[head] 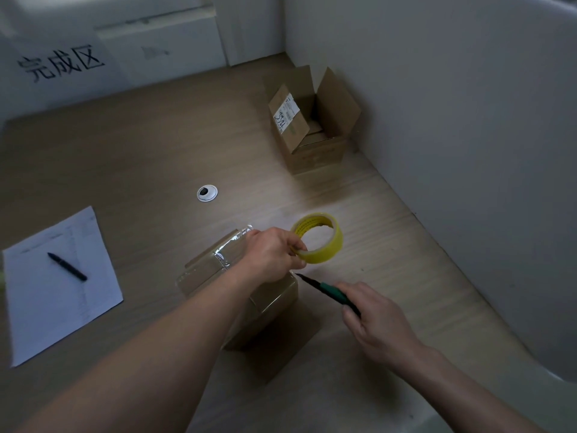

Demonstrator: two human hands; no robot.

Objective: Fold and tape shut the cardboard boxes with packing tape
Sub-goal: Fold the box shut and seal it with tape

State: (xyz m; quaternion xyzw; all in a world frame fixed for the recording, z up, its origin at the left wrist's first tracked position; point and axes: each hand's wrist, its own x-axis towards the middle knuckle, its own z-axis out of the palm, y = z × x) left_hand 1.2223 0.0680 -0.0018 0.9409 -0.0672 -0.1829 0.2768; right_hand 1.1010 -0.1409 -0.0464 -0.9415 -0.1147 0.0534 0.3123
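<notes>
Head view. The left hand [271, 256] pinches the rim of a yellow packing-tape roll [318, 239] at centre frame, holding it just above the far right edge of a closed cardboard box [265, 303]; clear tape [228, 248] already shines across the box top. The right hand [371, 320] grips a green-handled cutter [327, 292], tip aimed at the gap between roll and box. A second box [312, 132], flaps open, stands in the upper right on the tabletop [156, 151]. The roll is probably light and stiff, best held through its core; the film is likely thin, sticky and prone to folding on itself, so it needs tension when cut. The cardboard likely dents under pressure.
</notes>
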